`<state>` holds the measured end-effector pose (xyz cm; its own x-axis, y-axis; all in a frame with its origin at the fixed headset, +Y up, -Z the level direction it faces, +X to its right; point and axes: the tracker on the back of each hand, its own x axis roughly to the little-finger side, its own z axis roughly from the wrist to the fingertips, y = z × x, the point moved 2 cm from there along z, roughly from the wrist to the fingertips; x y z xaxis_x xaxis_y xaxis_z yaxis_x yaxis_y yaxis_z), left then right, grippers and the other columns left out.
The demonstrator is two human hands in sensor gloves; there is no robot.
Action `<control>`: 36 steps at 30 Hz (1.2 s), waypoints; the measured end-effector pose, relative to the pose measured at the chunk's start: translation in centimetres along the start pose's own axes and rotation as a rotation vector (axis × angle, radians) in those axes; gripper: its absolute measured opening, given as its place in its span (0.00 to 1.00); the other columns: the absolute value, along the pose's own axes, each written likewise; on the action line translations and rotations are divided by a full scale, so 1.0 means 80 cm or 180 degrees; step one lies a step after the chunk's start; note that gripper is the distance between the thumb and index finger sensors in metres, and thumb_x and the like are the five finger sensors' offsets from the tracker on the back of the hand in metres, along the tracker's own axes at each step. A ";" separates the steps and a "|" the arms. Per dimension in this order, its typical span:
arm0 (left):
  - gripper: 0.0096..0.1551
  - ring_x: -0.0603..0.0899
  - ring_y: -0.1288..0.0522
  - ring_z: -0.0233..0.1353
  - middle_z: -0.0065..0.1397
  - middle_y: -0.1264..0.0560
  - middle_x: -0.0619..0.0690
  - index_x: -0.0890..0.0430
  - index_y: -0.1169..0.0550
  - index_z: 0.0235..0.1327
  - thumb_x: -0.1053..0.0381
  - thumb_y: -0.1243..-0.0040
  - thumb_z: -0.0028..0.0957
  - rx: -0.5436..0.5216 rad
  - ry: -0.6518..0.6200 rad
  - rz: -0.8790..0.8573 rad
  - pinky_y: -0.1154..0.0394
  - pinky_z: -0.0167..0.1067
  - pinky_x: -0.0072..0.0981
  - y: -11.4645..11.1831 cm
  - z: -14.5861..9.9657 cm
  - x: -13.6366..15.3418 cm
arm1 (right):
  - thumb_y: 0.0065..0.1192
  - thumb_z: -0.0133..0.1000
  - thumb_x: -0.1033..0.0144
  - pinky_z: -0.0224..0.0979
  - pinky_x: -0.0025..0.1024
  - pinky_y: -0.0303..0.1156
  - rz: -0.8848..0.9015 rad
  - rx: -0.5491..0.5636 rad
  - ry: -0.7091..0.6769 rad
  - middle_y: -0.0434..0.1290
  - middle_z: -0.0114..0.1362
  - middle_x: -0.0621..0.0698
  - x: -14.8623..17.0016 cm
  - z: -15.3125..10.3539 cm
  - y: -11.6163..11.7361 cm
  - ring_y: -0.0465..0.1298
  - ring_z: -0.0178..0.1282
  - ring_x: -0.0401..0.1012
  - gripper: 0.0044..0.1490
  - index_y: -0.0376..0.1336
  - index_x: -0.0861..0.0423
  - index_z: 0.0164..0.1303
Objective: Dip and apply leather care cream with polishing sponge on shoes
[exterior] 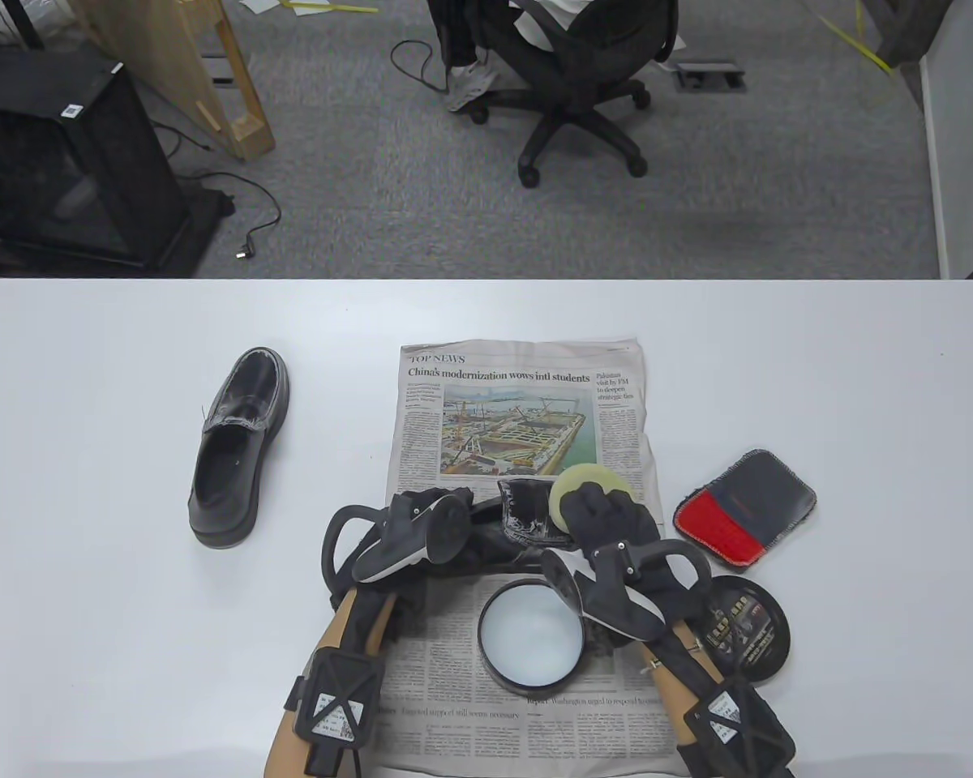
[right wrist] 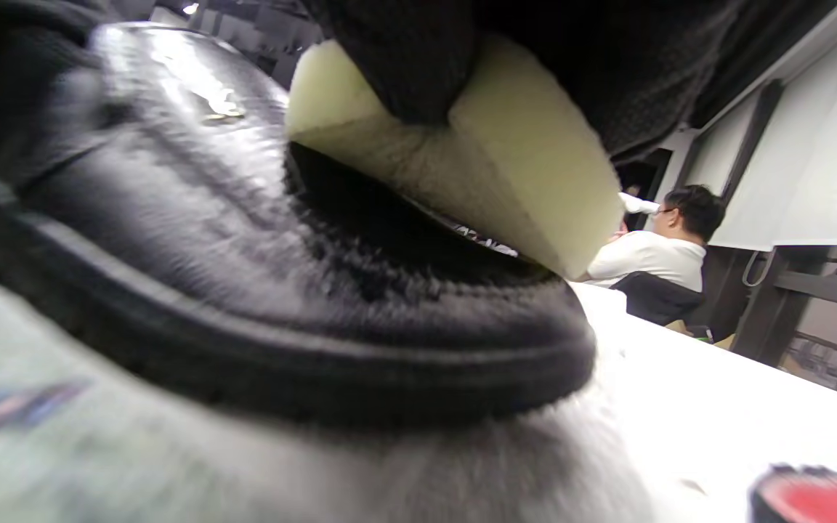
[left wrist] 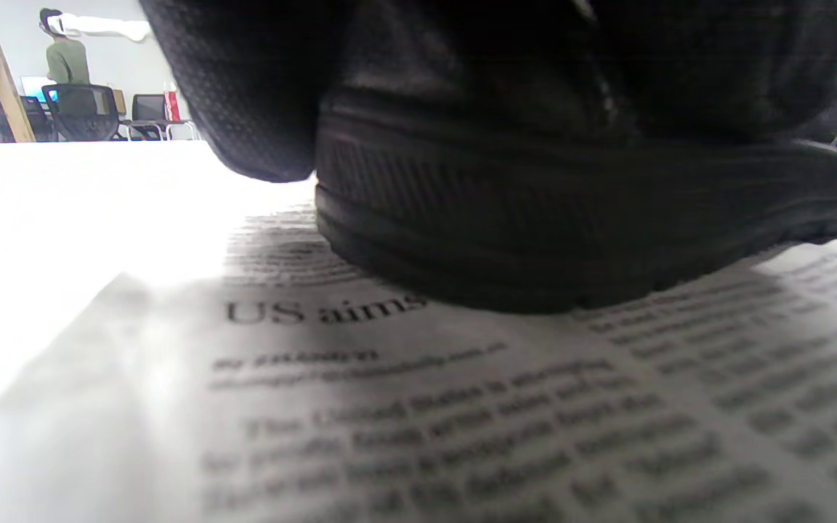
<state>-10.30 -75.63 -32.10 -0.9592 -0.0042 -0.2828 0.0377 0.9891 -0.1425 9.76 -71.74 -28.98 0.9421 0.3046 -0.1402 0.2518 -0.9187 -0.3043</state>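
Right hand pinches the pale round polishing sponge, glove fingers curled over its top. Sponge face bears on the toe of the black shoe lying across the newspaper. In the right wrist view the foam dents under a finger: soft, light, gives easily. Best held by its rim and back, as now, so the flat face stays free to spread cream.

Left hand sits at the heel end of that shoe; tracker hides the fingers, so cannot tell whether it grips or just steadies. Shoe leather looks glossy, likely slick; sole is ribbed rubber and stiff, the safer place to brace.

Open cream tin near the right wrist, on the paper. Lid beside it. Second shoe well apart on the white surface. Red-and-grey cloth to the right.
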 end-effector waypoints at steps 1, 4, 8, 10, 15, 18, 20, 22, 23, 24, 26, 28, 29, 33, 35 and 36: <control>0.54 0.54 0.24 0.77 0.80 0.25 0.42 0.40 0.33 0.77 0.28 0.36 0.31 -0.0002 -0.0002 -0.0011 0.22 0.73 0.52 0.000 0.000 0.000 | 0.59 0.62 0.67 0.72 0.40 0.77 -0.0024 -0.0058 0.0061 0.71 0.76 0.42 0.002 0.006 0.005 0.77 0.71 0.44 0.24 0.60 0.40 0.69; 0.54 0.54 0.23 0.76 0.79 0.25 0.43 0.41 0.32 0.78 0.28 0.36 0.31 -0.0037 0.0019 -0.0060 0.22 0.72 0.52 -0.001 -0.001 0.001 | 0.59 0.61 0.67 0.72 0.39 0.77 -0.0144 -0.0268 0.0343 0.71 0.76 0.42 0.018 0.024 0.024 0.77 0.71 0.43 0.24 0.60 0.39 0.68; 0.54 0.55 0.23 0.75 0.78 0.24 0.44 0.41 0.32 0.77 0.28 0.36 0.31 -0.0053 0.0056 -0.0035 0.21 0.72 0.51 0.000 -0.002 0.001 | 0.59 0.61 0.68 0.69 0.37 0.79 -0.0214 -0.0465 0.0443 0.72 0.75 0.44 0.038 0.019 0.035 0.79 0.68 0.44 0.25 0.60 0.42 0.68; 0.54 0.55 0.23 0.74 0.78 0.24 0.45 0.42 0.32 0.77 0.28 0.37 0.31 -0.0065 0.0070 -0.0018 0.21 0.71 0.51 0.000 -0.002 0.001 | 0.60 0.61 0.68 0.68 0.36 0.80 -0.0265 -0.0527 0.0401 0.73 0.75 0.46 0.046 0.007 0.036 0.80 0.66 0.44 0.25 0.60 0.45 0.69; 0.54 0.56 0.22 0.74 0.77 0.23 0.45 0.43 0.31 0.77 0.28 0.37 0.31 -0.0060 0.0085 0.0014 0.21 0.71 0.51 0.001 -0.001 -0.001 | 0.61 0.61 0.68 0.64 0.36 0.81 -0.0430 -0.0493 0.0059 0.74 0.72 0.51 0.032 -0.026 0.021 0.81 0.62 0.45 0.25 0.62 0.51 0.70; 0.54 0.56 0.23 0.74 0.78 0.24 0.45 0.42 0.31 0.77 0.28 0.37 0.31 -0.0063 0.0073 0.0001 0.22 0.71 0.51 0.000 -0.002 -0.001 | 0.61 0.61 0.68 0.65 0.36 0.81 -0.0433 -0.0508 -0.0176 0.75 0.71 0.52 0.011 -0.033 0.006 0.81 0.62 0.45 0.25 0.63 0.51 0.69; 0.54 0.56 0.23 0.75 0.78 0.24 0.44 0.42 0.31 0.77 0.28 0.37 0.31 -0.0071 0.0059 -0.0007 0.22 0.72 0.52 0.000 -0.002 -0.001 | 0.61 0.61 0.67 0.66 0.37 0.80 -0.0277 -0.0368 -0.0262 0.75 0.72 0.51 -0.002 -0.033 -0.003 0.80 0.63 0.45 0.25 0.63 0.50 0.69; 0.54 0.55 0.23 0.75 0.78 0.24 0.44 0.42 0.31 0.77 0.28 0.37 0.31 -0.0064 0.0039 -0.0032 0.22 0.72 0.52 0.000 -0.002 0.000 | 0.60 0.61 0.67 0.68 0.38 0.79 -0.0127 -0.0204 -0.0226 0.74 0.73 0.49 -0.009 -0.026 -0.007 0.79 0.65 0.45 0.25 0.62 0.47 0.69; 0.53 0.55 0.23 0.76 0.78 0.24 0.44 0.42 0.32 0.77 0.28 0.37 0.31 -0.0059 0.0035 -0.0036 0.22 0.72 0.52 0.000 -0.002 0.000 | 0.60 0.61 0.67 0.69 0.38 0.78 -0.0115 -0.0173 -0.0173 0.73 0.73 0.47 -0.009 -0.022 -0.006 0.79 0.66 0.45 0.24 0.62 0.46 0.69; 0.53 0.55 0.23 0.76 0.79 0.25 0.44 0.42 0.32 0.77 0.28 0.37 0.31 -0.0055 0.0030 -0.0040 0.22 0.73 0.52 -0.001 -0.002 0.000 | 0.60 0.61 0.66 0.70 0.39 0.78 -0.0116 -0.0142 -0.0099 0.73 0.74 0.46 -0.006 -0.015 -0.004 0.78 0.68 0.45 0.24 0.62 0.44 0.69; 0.53 0.55 0.23 0.76 0.79 0.25 0.44 0.42 0.32 0.77 0.28 0.37 0.32 -0.0044 0.0020 -0.0039 0.22 0.73 0.52 -0.001 -0.002 0.000 | 0.59 0.62 0.66 0.72 0.39 0.77 -0.0099 -0.0101 0.0063 0.71 0.75 0.43 0.003 -0.005 0.003 0.77 0.71 0.44 0.24 0.61 0.41 0.69; 0.53 0.54 0.23 0.76 0.79 0.25 0.43 0.42 0.32 0.77 0.29 0.36 0.32 -0.0036 0.0013 -0.0047 0.22 0.73 0.52 -0.001 -0.002 0.000 | 0.59 0.62 0.66 0.72 0.39 0.77 -0.0131 -0.0137 0.0254 0.71 0.76 0.43 0.014 0.003 0.014 0.77 0.70 0.44 0.24 0.60 0.41 0.69; 0.54 0.54 0.23 0.76 0.79 0.25 0.43 0.42 0.32 0.77 0.29 0.36 0.31 -0.0041 0.0016 -0.0052 0.22 0.73 0.52 -0.001 -0.002 0.000 | 0.58 0.62 0.66 0.71 0.38 0.78 -0.0203 -0.0196 0.0331 0.71 0.76 0.43 0.021 0.004 0.022 0.77 0.70 0.43 0.25 0.59 0.41 0.69; 0.54 0.55 0.22 0.75 0.78 0.24 0.44 0.42 0.32 0.77 0.28 0.37 0.31 -0.0063 0.0060 -0.0033 0.22 0.72 0.51 0.000 -0.003 0.000 | 0.60 0.61 0.67 0.67 0.35 0.80 -0.0471 -0.0448 0.0379 0.73 0.74 0.46 0.038 0.001 0.031 0.80 0.65 0.43 0.25 0.60 0.44 0.69; 0.54 0.55 0.22 0.74 0.78 0.24 0.44 0.42 0.31 0.77 0.28 0.37 0.31 -0.0074 0.0076 -0.0016 0.22 0.72 0.51 0.000 -0.003 0.000 | 0.60 0.61 0.68 0.64 0.35 0.81 -0.0344 -0.0658 0.0353 0.74 0.73 0.49 0.040 -0.004 0.027 0.81 0.62 0.44 0.25 0.61 0.49 0.70; 0.54 0.55 0.22 0.74 0.78 0.23 0.44 0.42 0.31 0.77 0.28 0.37 0.31 -0.0075 0.0079 -0.0016 0.22 0.72 0.51 0.000 -0.003 0.000 | 0.61 0.61 0.68 0.63 0.35 0.82 -0.0344 -0.0741 0.0333 0.75 0.72 0.51 0.039 -0.006 0.025 0.82 0.61 0.44 0.25 0.61 0.51 0.70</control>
<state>-10.36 -75.59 -31.87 -0.9660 -0.0057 -0.2584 0.0266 0.9923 -0.1213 13.30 -72.72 -29.55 0.9217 0.3875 -0.0171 0.3848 -0.9190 -0.0858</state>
